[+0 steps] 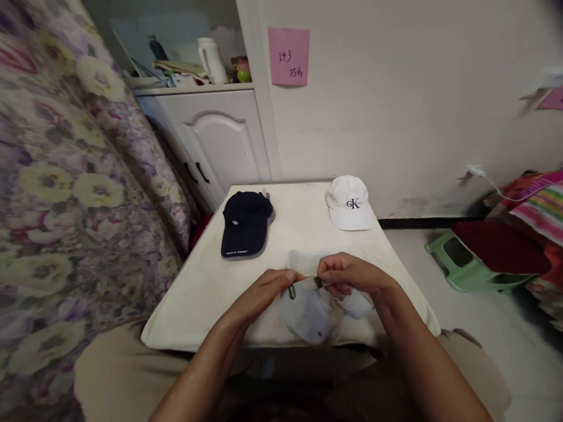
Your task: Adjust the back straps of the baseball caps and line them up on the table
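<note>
Pale grey-blue cap is held by 2 hands above the near edge of the desk, back strap uppermost, crown tilted down. Left hand: thumb and fingers are closed on the strap edge, next to a metal buckle. Right hand: strap is pinched between thumb and curled fingers beside a small brown tab. Exact fingertip contact underneath is hidden.

Handling, judged: light, soft, not fragile, low slip risk. Crown will likely fold under finger pressure; brim should be stiffer. Strap is thin and flexible, best taken by fingertip pinch close to the buckle; the bulk is better supported at the crown rim.

Materials: cloth look, matte, rounded panels, 1 small dark spot on the crown. Buckle is looped and metallic.

2 more caps are set on the desk. Navy cap, far left: domed, curved brim, grey edge, small light lettering. White cap, far right: rounded crown, dark letters on the front. Desk cover is smooth, cream, softly draped at the corners.
</note>
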`<state>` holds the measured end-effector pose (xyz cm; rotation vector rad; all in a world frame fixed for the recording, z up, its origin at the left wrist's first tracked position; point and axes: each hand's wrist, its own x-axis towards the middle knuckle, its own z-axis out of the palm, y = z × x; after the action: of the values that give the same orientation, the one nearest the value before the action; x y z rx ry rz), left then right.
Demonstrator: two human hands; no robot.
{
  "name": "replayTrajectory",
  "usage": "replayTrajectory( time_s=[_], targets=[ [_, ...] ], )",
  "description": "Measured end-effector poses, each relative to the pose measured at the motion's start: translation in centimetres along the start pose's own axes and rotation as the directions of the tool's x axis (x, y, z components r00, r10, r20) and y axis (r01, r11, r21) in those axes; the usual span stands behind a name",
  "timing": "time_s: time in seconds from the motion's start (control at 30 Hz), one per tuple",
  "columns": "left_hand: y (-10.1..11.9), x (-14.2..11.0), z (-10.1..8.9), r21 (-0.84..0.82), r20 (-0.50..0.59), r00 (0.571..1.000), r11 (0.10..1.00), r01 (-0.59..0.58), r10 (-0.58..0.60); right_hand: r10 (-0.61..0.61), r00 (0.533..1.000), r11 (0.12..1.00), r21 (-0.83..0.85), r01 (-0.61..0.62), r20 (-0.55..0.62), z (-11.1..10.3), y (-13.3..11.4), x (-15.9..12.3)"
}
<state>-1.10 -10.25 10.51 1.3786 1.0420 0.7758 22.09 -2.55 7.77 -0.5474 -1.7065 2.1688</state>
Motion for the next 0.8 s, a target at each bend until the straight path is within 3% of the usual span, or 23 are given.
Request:
replayTrajectory(
  time_s=[0.17,0.37,0.5,0.8],
  targets=[
    [-0.1,0.1,0.3,-0.003,-0.006,1.000,1.000,-0.005,0.005,0.004,1.000,1.000,0.018,-0.004,0.007,0.0,0.3,0.0],
    [-0.6,0.7,1.6,-0.046,0.000,0.996,0.995,0.089,-0.089,-0.015,0.999,0.999,-0.029,0.017,0.040,0.6,0.1,-0.1],
    [-0.7,0.7,1.5,-0.064,-0.027,0.997,0.996,0.070,-0.072,-0.004,0.996,0.997,-0.082,0.012,0.090,0.3,-0.3,-0.3],
    [-0.4,0.7,1.9,-0.073,0.006,0.992,0.989,0.127,-0.127,-0.024,0.996,0.995,-0.092,0.031,0.081,1.0,-0.3,0.1]
  ],
)
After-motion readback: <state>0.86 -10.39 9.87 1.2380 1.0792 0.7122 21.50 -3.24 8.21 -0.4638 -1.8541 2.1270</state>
